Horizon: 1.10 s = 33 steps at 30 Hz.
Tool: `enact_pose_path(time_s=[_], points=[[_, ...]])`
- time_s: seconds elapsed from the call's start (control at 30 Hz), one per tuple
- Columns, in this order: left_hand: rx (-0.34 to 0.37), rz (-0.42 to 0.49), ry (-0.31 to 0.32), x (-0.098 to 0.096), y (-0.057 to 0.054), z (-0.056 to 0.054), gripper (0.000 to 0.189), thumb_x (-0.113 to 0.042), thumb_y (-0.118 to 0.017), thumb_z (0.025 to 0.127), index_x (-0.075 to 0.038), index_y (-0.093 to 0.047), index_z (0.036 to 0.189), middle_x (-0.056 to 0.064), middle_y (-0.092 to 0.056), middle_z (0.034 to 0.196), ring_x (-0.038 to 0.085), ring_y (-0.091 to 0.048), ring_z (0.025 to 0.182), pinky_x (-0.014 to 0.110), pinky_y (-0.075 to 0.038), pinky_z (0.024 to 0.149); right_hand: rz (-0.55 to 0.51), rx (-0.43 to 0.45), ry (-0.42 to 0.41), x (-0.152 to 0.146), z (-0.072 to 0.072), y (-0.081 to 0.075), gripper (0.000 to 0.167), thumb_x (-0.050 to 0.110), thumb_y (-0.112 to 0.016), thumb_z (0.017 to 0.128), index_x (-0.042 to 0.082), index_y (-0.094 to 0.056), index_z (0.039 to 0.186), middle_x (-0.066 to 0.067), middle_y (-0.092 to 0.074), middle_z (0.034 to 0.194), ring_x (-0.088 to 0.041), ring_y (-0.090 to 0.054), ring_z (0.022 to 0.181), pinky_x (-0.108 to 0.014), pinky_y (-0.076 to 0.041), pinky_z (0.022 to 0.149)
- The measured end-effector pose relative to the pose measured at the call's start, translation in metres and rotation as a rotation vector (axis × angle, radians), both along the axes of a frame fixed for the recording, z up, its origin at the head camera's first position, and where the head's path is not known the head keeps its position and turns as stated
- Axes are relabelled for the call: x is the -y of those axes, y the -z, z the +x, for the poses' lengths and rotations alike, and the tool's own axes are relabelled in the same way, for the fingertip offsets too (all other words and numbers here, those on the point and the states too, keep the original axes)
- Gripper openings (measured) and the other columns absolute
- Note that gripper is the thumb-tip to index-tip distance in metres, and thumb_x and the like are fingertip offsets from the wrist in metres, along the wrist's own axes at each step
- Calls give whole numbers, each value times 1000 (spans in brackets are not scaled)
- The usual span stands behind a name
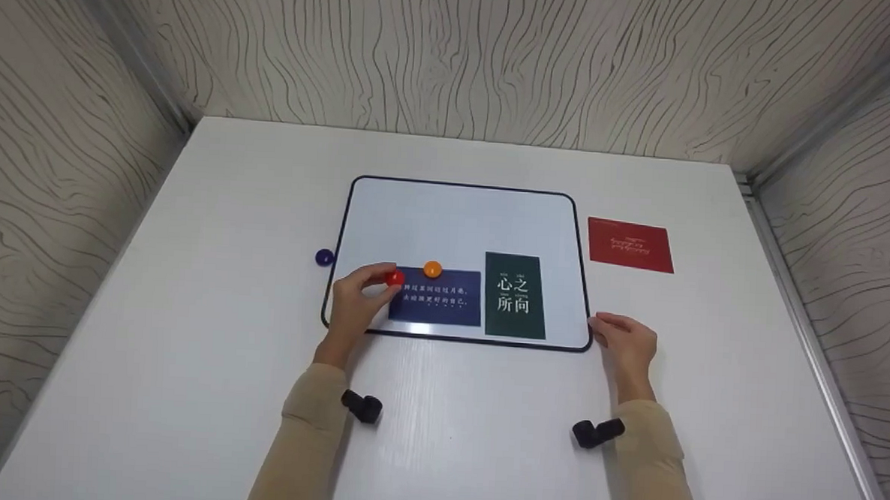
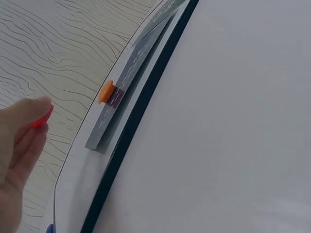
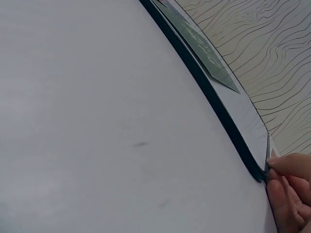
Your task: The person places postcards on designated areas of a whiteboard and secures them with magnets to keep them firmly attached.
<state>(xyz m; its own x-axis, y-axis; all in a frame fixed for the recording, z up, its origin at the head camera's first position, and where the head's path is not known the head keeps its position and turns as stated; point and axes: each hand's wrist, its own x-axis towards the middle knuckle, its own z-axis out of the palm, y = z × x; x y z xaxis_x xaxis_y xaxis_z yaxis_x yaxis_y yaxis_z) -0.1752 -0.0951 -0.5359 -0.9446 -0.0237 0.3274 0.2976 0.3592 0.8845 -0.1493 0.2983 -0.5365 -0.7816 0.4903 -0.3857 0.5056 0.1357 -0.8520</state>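
Note:
My left hand (image 1: 354,300) pinches a round red magnet (image 1: 394,278) between thumb and fingertips, over the upper left corner of a dark blue card (image 1: 442,314). In the left wrist view the red magnet (image 2: 43,119) shows between the fingers, raised above the board. An orange magnet (image 1: 432,270) sits on the blue card's top edge. To its right lies a green card (image 1: 514,324) with white characters; both cards are on a black-rimmed whiteboard (image 1: 454,220). My right hand (image 1: 629,341) grips the board's rim near the lower right corner, thumb against fingers.
A dark blue magnet (image 1: 324,257) rests by the board's left rim. Beyond the right rim a red card (image 1: 631,245) lies on the white table (image 1: 210,285). Wood-patterned panels (image 1: 453,62) enclose the table at the back and sides.

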Motion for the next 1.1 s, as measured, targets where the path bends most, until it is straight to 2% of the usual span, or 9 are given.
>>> enact_pose_path(time_s=[0.27,0.43,0.73,0.9,1.1], points=[[-2,16,46,-9,0,-3,30,-5,-75,80,0,-69,109,16,-73,109,29,-70,100,34,-57,91,5,14,-3,0,0,1,36,14,-71,87,0,-64,119,10,-65,85,6,-62,72,-8,-53,70],[-14,-20,70,-15,2,-5,31,-2,-74,80,3,-68,110,17,-72,111,29,-70,101,32,-56,91,15,18,-13,-1,1,2,36,16,-70,87,1,-64,120,9,-66,88,6,-62,73,-8,-53,70],[36,-68,95,-27,-2,-11,31,-2,-73,81,1,-68,112,16,-71,115,28,-69,106,34,-54,96,7,4,-15,-1,2,1,36,15,-70,87,0,-64,119,14,-64,81,6,-63,71,-7,-53,70],[18,-114,99,-33,-4,-15,30,-3,-74,81,-1,-69,111,15,-71,115,27,-68,108,35,-53,98,9,-18,-13,0,3,1,36,14,-71,86,-2,-64,118,16,-64,77,6,-63,70,-7,-53,68],[-34,-137,132,-41,-5,-18,29,-4,-73,82,-2,-70,110,14,-72,112,25,-68,108,33,-54,97,2,-20,-16,0,3,0,35,14,-70,87,-1,-64,119,10,-65,86,7,-63,72,-7,-53,71]])
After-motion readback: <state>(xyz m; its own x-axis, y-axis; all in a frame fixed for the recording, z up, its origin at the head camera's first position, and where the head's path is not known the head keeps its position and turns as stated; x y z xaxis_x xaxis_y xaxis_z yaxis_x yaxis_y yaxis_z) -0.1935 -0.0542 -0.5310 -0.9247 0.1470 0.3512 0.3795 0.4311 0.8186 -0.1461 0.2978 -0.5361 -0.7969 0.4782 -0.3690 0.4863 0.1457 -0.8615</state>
